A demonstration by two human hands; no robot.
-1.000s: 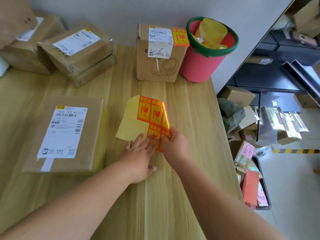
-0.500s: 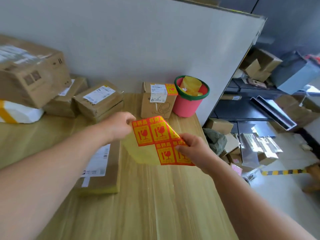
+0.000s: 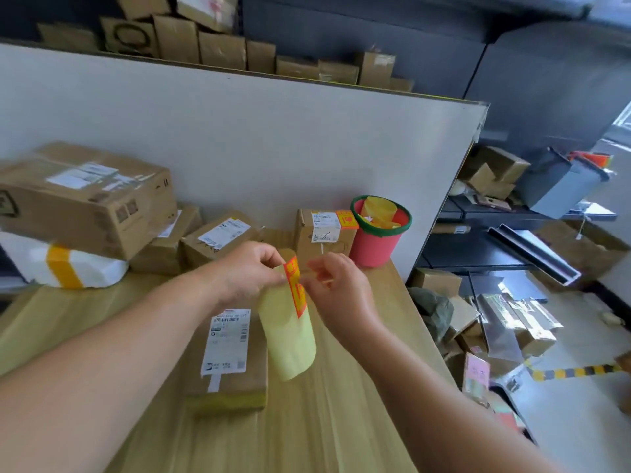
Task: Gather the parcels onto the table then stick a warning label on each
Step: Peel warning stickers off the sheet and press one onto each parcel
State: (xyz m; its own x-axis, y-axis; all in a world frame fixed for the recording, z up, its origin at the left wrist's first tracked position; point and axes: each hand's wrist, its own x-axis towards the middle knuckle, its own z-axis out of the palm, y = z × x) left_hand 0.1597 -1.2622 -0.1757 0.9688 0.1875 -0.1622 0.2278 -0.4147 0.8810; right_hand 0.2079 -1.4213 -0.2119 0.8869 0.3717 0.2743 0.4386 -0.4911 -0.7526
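My left hand [image 3: 247, 271] pinches the top of a yellow backing sheet [image 3: 290, 339] of red-and-yellow warning labels [image 3: 295, 285], held upright above the wooden table [image 3: 327, 421]. My right hand [image 3: 338, 285] is at the sheet's right edge, fingertips curled onto a label. A flat brown parcel [image 3: 228, 356] with a white shipping label lies on the table under the sheet. A small upright box [image 3: 322, 232] at the back carries a warning label on its top corner. More parcels [image 3: 218, 238] and a big carton [image 3: 85, 196] sit back left.
A red bucket [image 3: 379, 235] with a green rim, stuffed with yellow backing paper, stands at the table's back right corner. A white partition [image 3: 273, 131] runs behind the table. Right of the table edge, boxes and bags [image 3: 478, 322] crowd the floor and shelves.
The sheet went from lying on the table to being lifted with both hands; it now hangs edge-on from my left hand, and my right hand has moved to its top right edge. The camera tilted up.
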